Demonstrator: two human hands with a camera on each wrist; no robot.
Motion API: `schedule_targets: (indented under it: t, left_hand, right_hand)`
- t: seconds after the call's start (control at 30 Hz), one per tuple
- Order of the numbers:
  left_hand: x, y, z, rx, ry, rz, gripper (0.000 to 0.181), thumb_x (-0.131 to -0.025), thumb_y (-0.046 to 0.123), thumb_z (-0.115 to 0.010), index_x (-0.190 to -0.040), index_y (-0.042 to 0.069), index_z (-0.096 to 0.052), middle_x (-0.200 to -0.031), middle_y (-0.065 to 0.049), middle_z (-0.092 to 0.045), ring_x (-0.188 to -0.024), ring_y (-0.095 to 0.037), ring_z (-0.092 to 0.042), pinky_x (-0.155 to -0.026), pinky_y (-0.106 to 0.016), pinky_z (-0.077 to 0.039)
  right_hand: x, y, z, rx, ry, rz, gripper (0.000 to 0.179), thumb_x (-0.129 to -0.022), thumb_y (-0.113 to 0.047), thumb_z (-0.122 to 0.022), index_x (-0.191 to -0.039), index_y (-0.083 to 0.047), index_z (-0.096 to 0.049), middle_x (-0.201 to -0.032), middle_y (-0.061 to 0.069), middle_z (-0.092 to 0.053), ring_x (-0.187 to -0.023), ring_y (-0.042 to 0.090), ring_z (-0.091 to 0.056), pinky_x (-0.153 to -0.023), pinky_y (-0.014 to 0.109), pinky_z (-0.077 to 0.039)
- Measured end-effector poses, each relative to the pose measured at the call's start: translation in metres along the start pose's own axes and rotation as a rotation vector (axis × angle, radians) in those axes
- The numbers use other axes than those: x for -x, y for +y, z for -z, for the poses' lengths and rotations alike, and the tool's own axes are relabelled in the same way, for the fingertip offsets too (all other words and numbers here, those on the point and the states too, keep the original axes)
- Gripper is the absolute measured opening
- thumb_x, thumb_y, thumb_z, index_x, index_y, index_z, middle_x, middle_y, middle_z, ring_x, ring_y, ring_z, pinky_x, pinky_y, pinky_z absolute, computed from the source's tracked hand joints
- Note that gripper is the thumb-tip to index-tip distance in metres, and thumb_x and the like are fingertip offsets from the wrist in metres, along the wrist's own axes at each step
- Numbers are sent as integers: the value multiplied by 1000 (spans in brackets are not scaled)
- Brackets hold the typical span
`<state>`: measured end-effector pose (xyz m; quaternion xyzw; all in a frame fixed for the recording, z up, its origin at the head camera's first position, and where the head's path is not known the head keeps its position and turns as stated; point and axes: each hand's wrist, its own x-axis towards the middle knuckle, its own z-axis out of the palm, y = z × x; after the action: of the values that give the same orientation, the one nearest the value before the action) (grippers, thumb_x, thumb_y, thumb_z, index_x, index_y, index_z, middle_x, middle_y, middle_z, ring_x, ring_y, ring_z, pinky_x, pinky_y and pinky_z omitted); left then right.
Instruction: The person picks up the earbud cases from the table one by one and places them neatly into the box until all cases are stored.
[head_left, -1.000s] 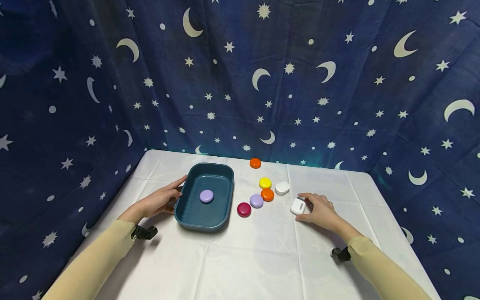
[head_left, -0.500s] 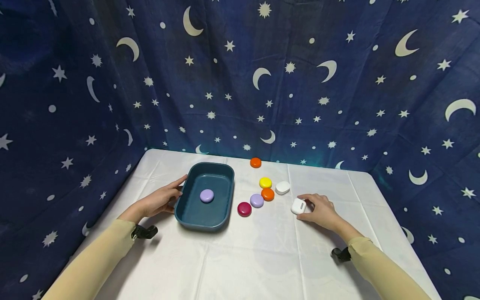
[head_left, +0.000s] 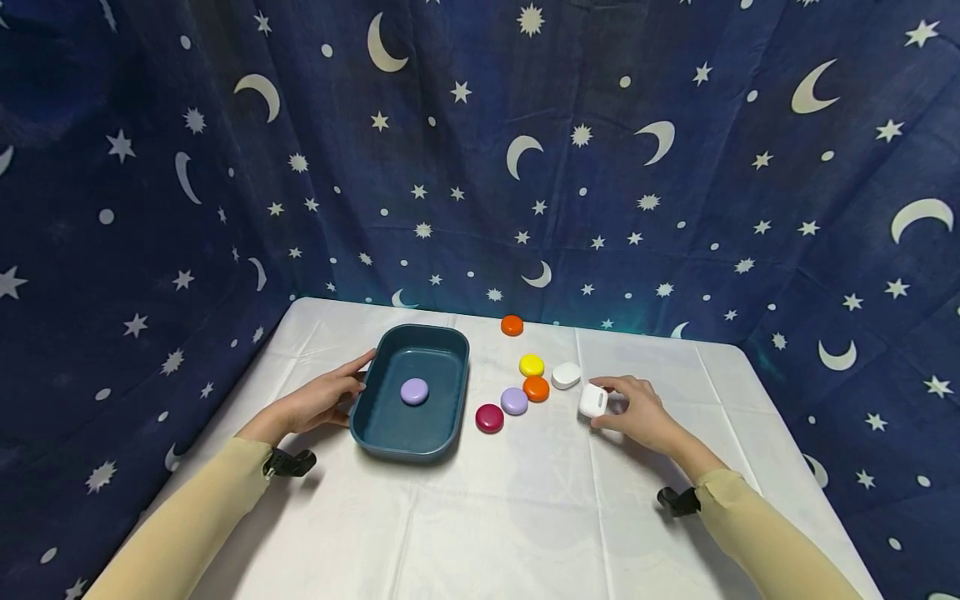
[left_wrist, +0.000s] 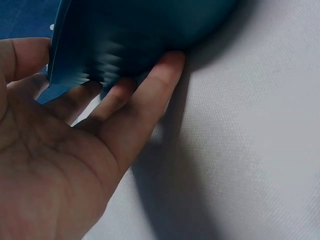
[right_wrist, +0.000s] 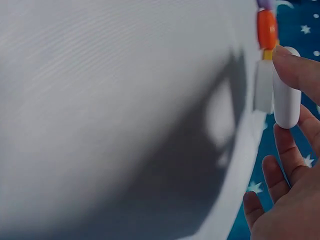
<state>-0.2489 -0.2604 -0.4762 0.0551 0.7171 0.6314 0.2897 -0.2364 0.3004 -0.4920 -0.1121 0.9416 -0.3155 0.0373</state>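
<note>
My left hand (head_left: 318, 402) rests against the left side of a dark teal rectangular tray (head_left: 401, 430). In the left wrist view its fingers (left_wrist: 142, 102) reach out along the tray's outer wall. A lilac rounded disc (head_left: 414, 392) lies inside the tray. On the right, my right hand (head_left: 637, 414) pinches a white earbud case (head_left: 592, 401) between thumb and fingers. The right wrist view shows that case (right_wrist: 287, 95) edge-on and raised off the cloth, the other fingers loosely bent below it.
Between tray and case lie a crimson disc (head_left: 490, 418), another lilac disc (head_left: 514, 401), an orange disc (head_left: 536, 388), a yellow disc (head_left: 532, 365) and a white rounded piece (head_left: 566, 375). A second orange disc (head_left: 512, 325) sits near the back edge. A starry curtain (head_left: 480, 167) surrounds the white-clothed table.
My right hand has lifted the earbud case and moved it slightly up and left in the head view. The left hand and tray have stayed in place.
</note>
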Motion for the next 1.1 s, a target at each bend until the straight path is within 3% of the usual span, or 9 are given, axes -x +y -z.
schedule_targets:
  t: [0.13, 0.3, 0.53, 0.83, 0.97, 1.1]
  left_hand:
    - [0, 0, 0, 13, -5, -3, 73, -104, 8, -38, -166, 33, -7, -164, -24, -21, -140, -38, -34, -87, -52, -54]
    - [0, 1, 0, 26, -12, 1, 73, -105, 10, -39, -166, 34, -6, -167, -21, -12, -147, -40, -24, -88, -53, -53]
    - [2, 0, 0, 23, -7, 3, 74, -104, 10, -39, -166, 34, -6, -167, -22, -12, -147, -41, -24, -88, -53, -53]
    - [0, -2, 0, 18, 7, 7, 74, -104, 11, -40, -166, 34, -8, -165, -22, -17, -138, -39, -37, -85, -52, -54]
    - [-1, -3, 0, 18, 3, 1, 74, -104, 11, -41, -166, 34, -8, -167, -19, -13, -135, -38, -39, -85, -52, -54]
    - [-2, -4, 1, 15, 5, 1, 73, -105, 12, -40, -166, 34, -8, -164, -21, -20, -132, -36, -44, -85, -52, -54]
  right_hand:
    - [-6, -16, 2, -44, 2, 27, 70, -79, -34, -90, -142, -24, -61, -134, 8, -57, -127, 34, -37, -99, 61, -35]
    - [-15, -40, 1, -87, -9, 45, 69, -79, -31, -90, -142, -25, -61, -137, 6, -55, -129, 33, -35, -101, 62, -34]
    - [-29, -67, -8, -142, -26, 77, 68, -79, -27, -90, -141, -27, -62, -137, 3, -55, -130, 30, -34, -101, 59, -36]
    - [-49, -106, -23, -176, -38, 159, 67, -78, -27, -90, -140, -29, -64, -135, -1, -56, -130, 28, -34, -108, 62, -31]
    - [-57, -125, -29, -185, -65, 153, 66, -80, -28, -89, -140, -33, -63, -136, 0, -55, -132, 28, -33, -105, 61, -36]
    - [-66, -141, -36, -198, -83, 165, 65, -80, -28, -88, -140, -37, -63, -130, -2, -55, -131, 25, -34, -105, 57, -38]
